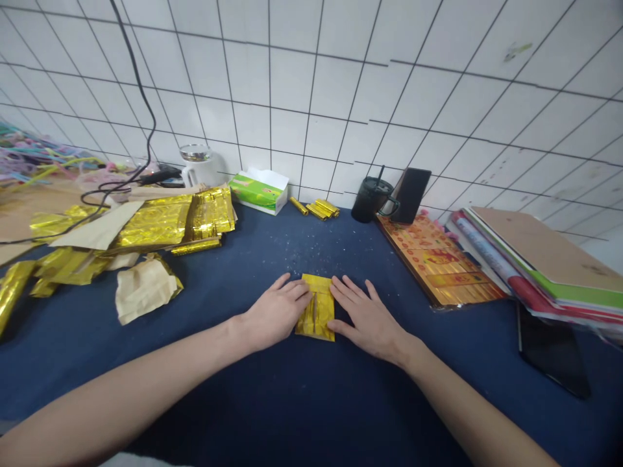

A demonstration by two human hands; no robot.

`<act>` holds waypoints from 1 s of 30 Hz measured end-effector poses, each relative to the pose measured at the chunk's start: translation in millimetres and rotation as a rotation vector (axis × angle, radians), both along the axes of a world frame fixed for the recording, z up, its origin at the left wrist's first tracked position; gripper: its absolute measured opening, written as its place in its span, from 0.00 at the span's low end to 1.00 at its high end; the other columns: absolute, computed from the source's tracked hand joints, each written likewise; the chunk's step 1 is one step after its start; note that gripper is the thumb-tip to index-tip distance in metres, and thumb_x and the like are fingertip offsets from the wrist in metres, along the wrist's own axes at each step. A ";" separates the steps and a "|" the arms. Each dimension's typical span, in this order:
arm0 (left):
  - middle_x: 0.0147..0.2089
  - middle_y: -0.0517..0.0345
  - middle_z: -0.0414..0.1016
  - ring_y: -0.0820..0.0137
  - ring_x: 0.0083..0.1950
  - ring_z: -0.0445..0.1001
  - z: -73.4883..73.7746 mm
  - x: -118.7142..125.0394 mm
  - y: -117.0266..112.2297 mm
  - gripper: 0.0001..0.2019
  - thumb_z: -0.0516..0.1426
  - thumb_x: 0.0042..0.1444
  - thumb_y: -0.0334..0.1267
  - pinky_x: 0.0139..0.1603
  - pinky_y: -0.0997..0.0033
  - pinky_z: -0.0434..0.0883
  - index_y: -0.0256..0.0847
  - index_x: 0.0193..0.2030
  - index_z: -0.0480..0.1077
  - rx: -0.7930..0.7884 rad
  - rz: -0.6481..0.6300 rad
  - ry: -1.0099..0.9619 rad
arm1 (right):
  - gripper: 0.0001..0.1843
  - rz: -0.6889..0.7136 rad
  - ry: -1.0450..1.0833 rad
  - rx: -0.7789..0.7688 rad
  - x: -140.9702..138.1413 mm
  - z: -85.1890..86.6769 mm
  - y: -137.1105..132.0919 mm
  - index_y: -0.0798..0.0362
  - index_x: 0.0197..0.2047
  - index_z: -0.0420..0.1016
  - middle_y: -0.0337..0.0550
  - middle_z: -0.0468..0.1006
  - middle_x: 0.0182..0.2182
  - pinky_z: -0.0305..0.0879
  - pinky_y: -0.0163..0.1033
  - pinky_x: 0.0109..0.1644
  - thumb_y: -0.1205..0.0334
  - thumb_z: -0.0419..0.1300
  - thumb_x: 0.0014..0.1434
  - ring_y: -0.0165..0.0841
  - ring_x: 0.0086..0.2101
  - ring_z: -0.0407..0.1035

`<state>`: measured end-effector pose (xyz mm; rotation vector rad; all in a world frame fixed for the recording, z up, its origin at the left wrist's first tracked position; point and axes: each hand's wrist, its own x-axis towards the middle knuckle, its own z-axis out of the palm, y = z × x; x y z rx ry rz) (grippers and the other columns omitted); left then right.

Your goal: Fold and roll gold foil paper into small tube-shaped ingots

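Note:
A small packet of folded gold foil paper (pixel 315 308) lies on the dark blue tablecloth (pixel 311 402), directly in front of me. My left hand (pixel 275 311) rests flat against its left side, with the fingertips touching the edge. On the other side, my right hand (pixel 365 318) lies with its fingers spread, touching the right edge. Neither hand lifts the packet. A lengthwise fold or slit runs down the foil's middle.
Loose gold foil sheets (pixel 165 224) and crumpled tan paper (pixel 143 288) lie at left. A tissue box (pixel 257 191), small gold rolls (pixel 316 209), a black tumbler (pixel 374 199) and a propped phone (pixel 411 194) line the tiled wall. A red-and-gold printed stack (pixel 433 259), folders (pixel 540 259) and a flat phone (pixel 552 350) lie at right.

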<state>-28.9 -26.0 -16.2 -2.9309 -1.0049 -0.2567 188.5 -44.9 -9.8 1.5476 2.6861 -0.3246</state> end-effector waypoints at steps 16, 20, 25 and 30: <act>0.51 0.49 0.62 0.63 0.52 0.62 4.8 0.1 1.3 0.18 0.49 0.51 0.27 0.54 0.59 0.59 0.40 0.49 0.64 -0.077 -0.051 -0.040 | 0.20 0.236 0.063 0.228 -5.7 15.5 -25.3 0.52 0.48 0.67 0.52 0.61 0.54 0.47 0.55 0.57 0.73 0.46 0.53 0.41 0.57 0.50; 0.50 0.49 0.62 0.63 0.51 0.62 7.3 0.2 3.1 0.17 0.49 0.52 0.28 0.51 0.63 0.62 0.39 0.49 0.66 -0.149 -0.064 -0.084 | 0.15 0.241 0.183 0.240 -9.7 10.5 -23.6 0.52 0.41 0.71 0.50 0.69 0.43 0.54 0.53 0.54 0.70 0.46 0.56 0.38 0.47 0.61; 0.46 0.50 0.64 0.65 0.49 0.63 13.5 0.2 5.9 0.16 0.48 0.54 0.29 0.51 0.63 0.61 0.39 0.49 0.66 -0.211 -0.097 -0.088 | 0.13 0.212 0.359 0.173 -10.2 -1.1 -18.6 0.53 0.38 0.72 0.45 0.73 0.35 0.61 0.45 0.48 0.66 0.47 0.58 0.34 0.39 0.64; 0.48 0.50 0.64 0.61 0.50 0.62 22.1 -5.3 11.3 0.25 0.54 0.49 0.52 0.52 0.61 0.59 0.39 0.50 0.65 -0.322 -0.150 -0.099 | 0.10 0.070 0.534 0.089 -10.3 -3.5 -15.3 0.50 0.37 0.72 0.41 0.74 0.34 0.63 0.40 0.43 0.64 0.49 0.58 0.32 0.37 0.65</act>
